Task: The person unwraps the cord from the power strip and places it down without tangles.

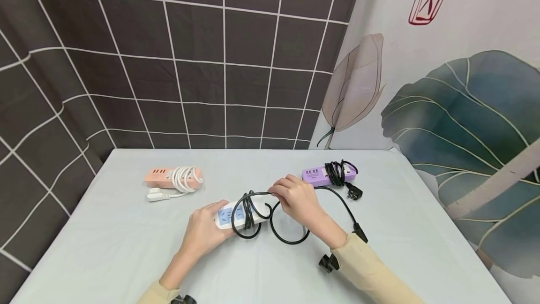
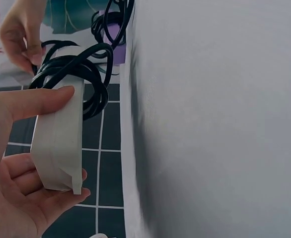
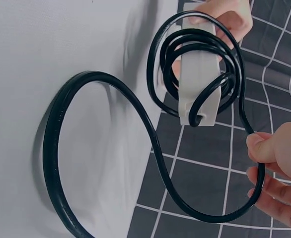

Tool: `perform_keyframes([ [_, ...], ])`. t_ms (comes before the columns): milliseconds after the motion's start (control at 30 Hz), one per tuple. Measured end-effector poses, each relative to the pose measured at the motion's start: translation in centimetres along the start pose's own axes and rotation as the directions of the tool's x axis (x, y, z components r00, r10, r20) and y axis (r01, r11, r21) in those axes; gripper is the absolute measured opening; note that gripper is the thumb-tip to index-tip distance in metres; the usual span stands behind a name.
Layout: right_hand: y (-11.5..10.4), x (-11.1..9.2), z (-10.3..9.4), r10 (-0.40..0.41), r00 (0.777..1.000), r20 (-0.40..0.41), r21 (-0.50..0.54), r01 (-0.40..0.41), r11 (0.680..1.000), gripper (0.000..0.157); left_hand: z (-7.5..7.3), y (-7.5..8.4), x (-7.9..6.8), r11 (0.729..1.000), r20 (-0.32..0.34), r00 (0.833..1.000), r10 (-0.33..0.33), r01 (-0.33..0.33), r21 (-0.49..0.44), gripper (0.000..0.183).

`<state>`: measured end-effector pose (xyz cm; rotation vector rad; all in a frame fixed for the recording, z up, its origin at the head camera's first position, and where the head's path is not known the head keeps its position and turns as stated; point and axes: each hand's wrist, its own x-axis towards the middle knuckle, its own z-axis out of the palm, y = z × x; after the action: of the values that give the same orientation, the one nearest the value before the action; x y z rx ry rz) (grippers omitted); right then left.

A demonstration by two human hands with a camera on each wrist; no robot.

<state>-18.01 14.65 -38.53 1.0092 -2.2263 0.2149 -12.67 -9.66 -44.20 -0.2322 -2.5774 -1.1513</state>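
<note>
My left hand (image 1: 204, 231) grips one end of a white power strip (image 1: 225, 217) with blue socket faces, thumb and fingers on opposite sides in the left wrist view. Several turns of its black cord (image 2: 98, 84) wrap round the strip's other end. To the right of it, my right hand (image 1: 297, 198) pinches a length of that cord between thumb and fingers, plainly seen in the right wrist view. Beyond the pinch, the loose cord makes a wide loop (image 3: 51, 163) over the table. Its black plug end (image 1: 359, 232) lies beside the right sleeve, partly hidden.
At the back left lies a pink power strip (image 1: 166, 179) wrapped in white cord, its white plug (image 1: 156, 195) in front. A purple power strip (image 1: 313, 176) with a black wound cord lies at the back right. White cloth covers the table (image 1: 105, 247); dark gridded fabric (image 1: 190, 79) hangs behind.
</note>
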Motion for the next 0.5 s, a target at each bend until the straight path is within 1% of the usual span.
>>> perform_keyframes([
  [167,-0.2,-0.1,-0.5,-0.010,1.000,-0.022,-0.009,0.010,1.000,0.018,0.0,-0.1,0.0,1.000,-0.001,1.000,-0.009,0.009,-0.001,0.064],
  [267,-0.2,-0.3,-0.9,-0.019,0.999,-0.033,-0.015,0.019,1.000,0.020,-0.1,-0.2,0.0,1.000,0.001,1.000,-0.013,0.013,0.010,0.063],
  [500,-0.1,-0.9,-1.6,-0.039,0.998,-0.043,0.000,0.039,0.999,0.023,-0.2,-0.3,0.1,0.999,0.011,1.000,-0.021,0.021,0.035,0.065],
])
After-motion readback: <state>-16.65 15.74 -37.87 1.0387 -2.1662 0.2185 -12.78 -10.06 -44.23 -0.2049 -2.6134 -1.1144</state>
